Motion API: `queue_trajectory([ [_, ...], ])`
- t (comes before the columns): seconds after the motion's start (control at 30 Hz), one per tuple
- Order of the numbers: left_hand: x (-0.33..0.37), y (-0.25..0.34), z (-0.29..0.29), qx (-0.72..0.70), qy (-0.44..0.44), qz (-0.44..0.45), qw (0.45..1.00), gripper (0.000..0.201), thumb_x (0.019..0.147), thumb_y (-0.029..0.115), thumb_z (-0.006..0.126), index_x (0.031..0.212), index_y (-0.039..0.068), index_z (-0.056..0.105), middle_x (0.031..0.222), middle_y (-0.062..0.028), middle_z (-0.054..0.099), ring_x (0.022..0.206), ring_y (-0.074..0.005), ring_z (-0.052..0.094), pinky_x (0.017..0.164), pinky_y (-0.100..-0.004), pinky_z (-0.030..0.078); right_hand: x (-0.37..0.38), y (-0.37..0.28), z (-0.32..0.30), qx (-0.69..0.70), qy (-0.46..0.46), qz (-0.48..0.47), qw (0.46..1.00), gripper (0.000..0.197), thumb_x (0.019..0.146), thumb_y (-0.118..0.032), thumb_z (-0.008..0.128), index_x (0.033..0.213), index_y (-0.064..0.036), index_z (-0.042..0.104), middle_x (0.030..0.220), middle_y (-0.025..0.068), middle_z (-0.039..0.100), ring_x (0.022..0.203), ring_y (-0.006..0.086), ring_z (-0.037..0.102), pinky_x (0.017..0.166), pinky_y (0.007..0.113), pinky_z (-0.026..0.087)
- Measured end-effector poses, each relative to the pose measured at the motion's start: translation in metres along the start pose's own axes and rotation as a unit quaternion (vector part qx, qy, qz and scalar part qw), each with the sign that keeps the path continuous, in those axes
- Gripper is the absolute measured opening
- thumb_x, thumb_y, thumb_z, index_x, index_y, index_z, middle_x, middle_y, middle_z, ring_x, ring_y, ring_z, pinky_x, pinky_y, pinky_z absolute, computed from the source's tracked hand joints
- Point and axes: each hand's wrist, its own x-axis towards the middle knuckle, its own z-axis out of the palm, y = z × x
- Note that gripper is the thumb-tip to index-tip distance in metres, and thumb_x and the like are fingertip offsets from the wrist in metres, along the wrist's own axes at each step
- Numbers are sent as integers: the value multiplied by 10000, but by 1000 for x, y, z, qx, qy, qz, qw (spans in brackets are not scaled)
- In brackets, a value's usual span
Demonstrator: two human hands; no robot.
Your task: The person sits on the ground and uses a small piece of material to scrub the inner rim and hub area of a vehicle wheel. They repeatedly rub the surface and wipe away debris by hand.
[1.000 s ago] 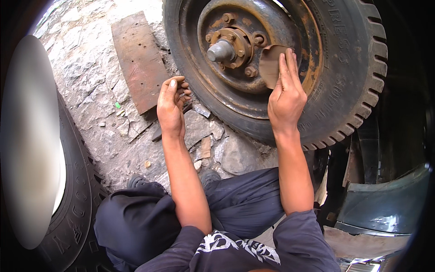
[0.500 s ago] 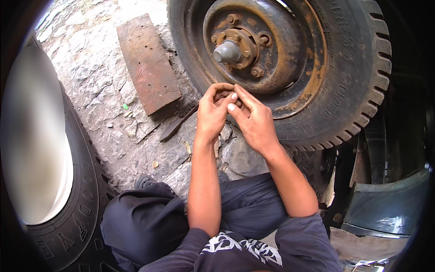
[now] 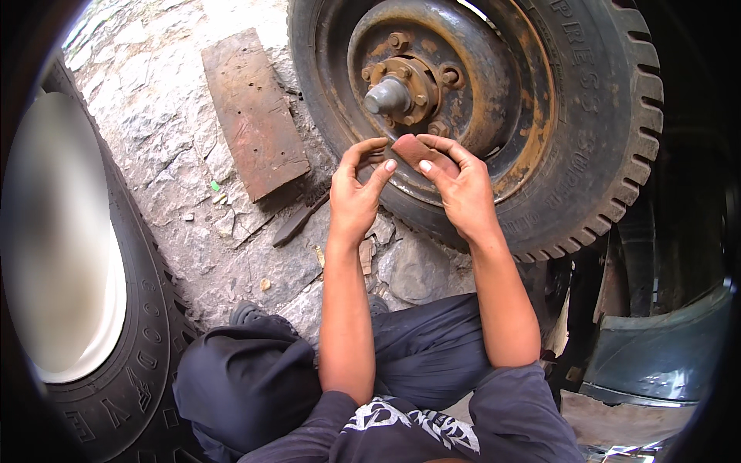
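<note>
My right hand pinches a small, bent reddish-brown piece of sandpaper between thumb and fingers. Just left of it, my left hand is curved with thumb and fingers apart, and nothing shows in its grasp. Both hands are raised in front of a large wheel with a black treaded tyre. A rusty rim and a hub with a grey centre cap and several nuts face me.
A worn reddish-brown wooden board lies on the rough stone ground. Beside its near end is a dark flat metal tool. Another tyre with a white rim stands at the left. A dark vehicle panel is at the lower right.
My hands have moved apart, the right one going right. The reddish-brown piece, hidden between my fingers before, now shows in my right hand.
</note>
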Motion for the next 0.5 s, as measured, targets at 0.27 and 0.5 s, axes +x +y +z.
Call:
queue_trajectory([
  [0.27,-4,23,1,-170,-2,-57,984,355,1000,3,774,1334,-77,684,1186,-167,788,1064,-186,758,905,-312,644,2,-19,9,102,-46,73,991,370,1002,-91,802,1314,74,693,1104,99,784,1017,133,749,861,258,625],
  [0.5,-3,40,1,-176,-21,-37,983,455,967,-41,787,1398,-94,649,1209,-193,784,1098,-218,766,964,-320,632,1,-29,-5,-39,-54,55,996,343,981,-60,817,1293,44,719,1047,76,782,982,103,748,829,244,619],
])
